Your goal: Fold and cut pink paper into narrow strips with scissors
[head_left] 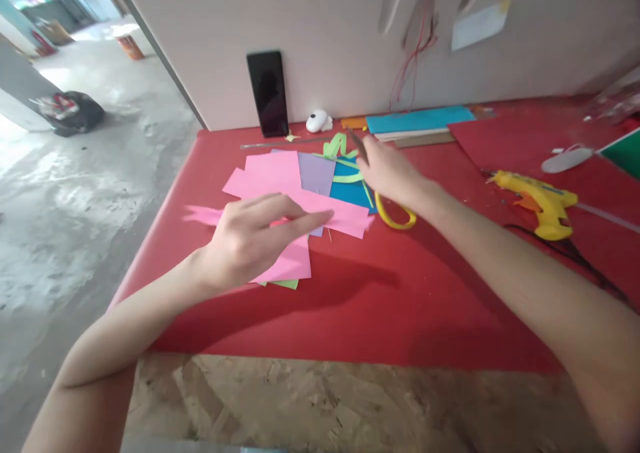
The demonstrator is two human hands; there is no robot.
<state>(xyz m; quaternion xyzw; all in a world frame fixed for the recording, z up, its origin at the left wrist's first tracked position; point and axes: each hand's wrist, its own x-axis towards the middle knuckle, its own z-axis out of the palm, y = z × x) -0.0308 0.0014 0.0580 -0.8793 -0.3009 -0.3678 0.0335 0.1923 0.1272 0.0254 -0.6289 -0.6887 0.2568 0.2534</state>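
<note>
My left hand (255,239) hovers over a pile of coloured paper, its thumb and fingertips pinched together. A pink paper strip (203,214) runs out behind the palm, its left end blurred, and seems held in this hand. Under it lie pink sheets (273,169), a purple sheet (317,173) and a blue sheet (350,189). My right hand (387,166) reaches to the pile's far right side, beside curled light green paper strips (336,147). Its fingers are dark and partly hidden, so their grip is unclear. Below its wrist shows the yellow handle of scissors (395,223).
A phone (269,93) leans on the wall, with a white rounded object (319,121) beside it. At right lies a yellow glue gun (543,203) with its cord. Blue card (420,119) lies along the back. The red tabletop (350,313) ends at the near edge.
</note>
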